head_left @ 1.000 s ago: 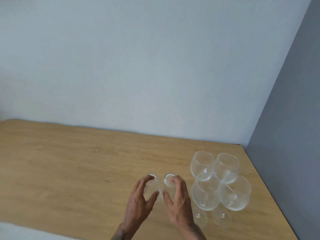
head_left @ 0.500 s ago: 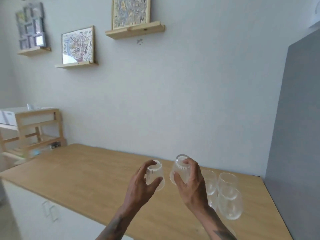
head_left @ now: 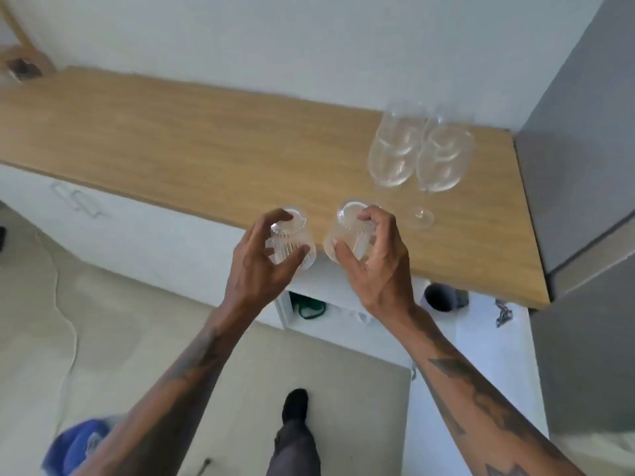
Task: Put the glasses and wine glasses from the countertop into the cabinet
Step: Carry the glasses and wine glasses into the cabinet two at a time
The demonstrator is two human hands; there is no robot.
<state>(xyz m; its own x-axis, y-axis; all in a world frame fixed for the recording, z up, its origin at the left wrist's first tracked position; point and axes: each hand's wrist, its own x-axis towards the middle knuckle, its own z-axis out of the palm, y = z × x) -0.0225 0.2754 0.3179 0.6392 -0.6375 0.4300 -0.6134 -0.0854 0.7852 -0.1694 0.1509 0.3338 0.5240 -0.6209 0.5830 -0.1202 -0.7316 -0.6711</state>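
Observation:
My left hand (head_left: 261, 266) grips a ribbed clear glass (head_left: 292, 240), held upside down in the air just off the front edge of the wooden countertop (head_left: 192, 146). My right hand (head_left: 378, 266) grips a second ribbed glass (head_left: 350, 231), also base up, over the counter's front edge. Several clear wine glasses (head_left: 417, 149) stand clustered on the right end of the countertop, beyond my right hand. Below the counter an open white cabinet (head_left: 330, 304) shows a green item inside.
A grey tall panel (head_left: 577, 132) walls off the counter's right end. White cabinet doors with handles (head_left: 77, 201) run under the counter to the left. A grey cup (head_left: 439, 297) sits low on the right. My shoe (head_left: 293, 405) is on the floor; a blue object (head_left: 79, 444) lies at lower left.
Both hands lifted the two ribbed glasses off the countertop and drew them back past its front edge. The view tilted down, now showing the floor and the open cabinet.

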